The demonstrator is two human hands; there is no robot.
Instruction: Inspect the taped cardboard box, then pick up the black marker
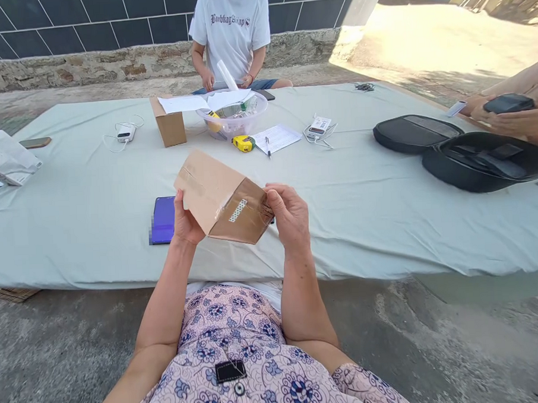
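A brown cardboard box [212, 186] is held tilted above the table, with tape and a small patterned sticker on the end turned toward me. My left hand [187, 221] grips its left side, fingers partly hidden behind it. At the right end, my right hand [291, 212] pinches the torn-looking corner between thumb and fingers. Behind my left wrist lies a purple-blue phone case or folder [163, 221], flat on the cloth.
A pale cloth covers the table [354, 221]. Beyond the box stand another carton [171, 128], a plastic basket [234, 126], a yellow tape measure [243, 144] and paper with a pen [279, 138]. An open black case [485, 162] lies right. One person [230, 37] sits opposite; another's hands [510, 114] hold a dark object.
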